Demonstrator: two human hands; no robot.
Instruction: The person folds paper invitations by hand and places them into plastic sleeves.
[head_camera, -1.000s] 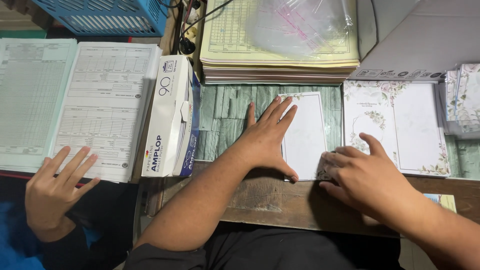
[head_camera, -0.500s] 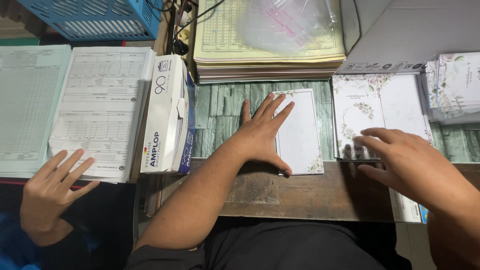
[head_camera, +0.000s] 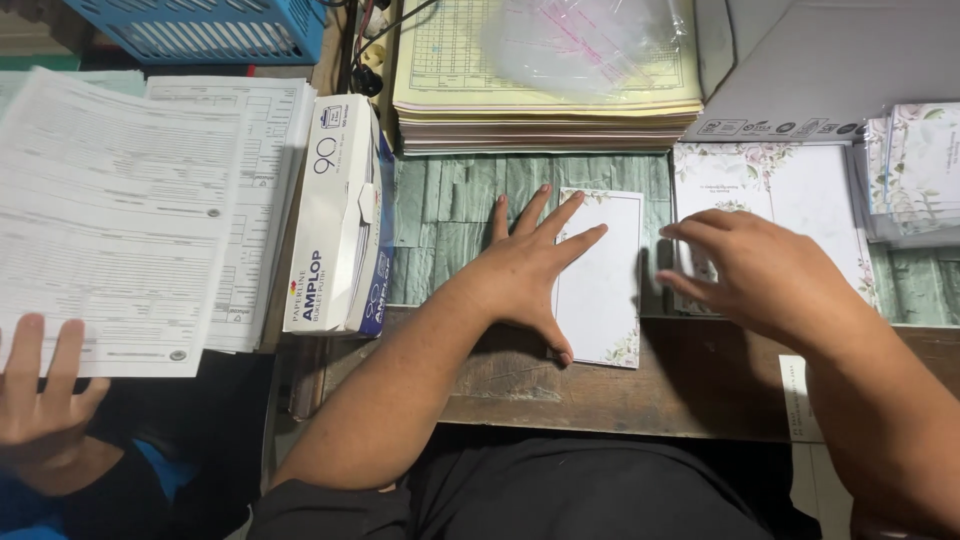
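My left hand (head_camera: 525, 268) lies flat with fingers spread on the left part of a white card with a floral border (head_camera: 605, 290), pinning it to the table. My right hand (head_camera: 760, 272) hovers with fingers apart over the left edge of a stack of larger floral cards (head_camera: 800, 195), fingertips pointing left toward the single card. It holds nothing.
A white envelope box (head_camera: 335, 215) lies left of my arm. A thick stack of yellow ruled sheets (head_camera: 545, 95) with a clear plastic bag sits behind. More floral cards (head_camera: 915, 170) lie far right. Another person's hand (head_camera: 45, 390) lifts printed forms (head_camera: 120, 220) at left. A blue basket (head_camera: 200, 28) stands at the back.
My right hand lifted off the single card and moved right over the floral stack. The other person's hand raised a printed form. My left hand stayed put.
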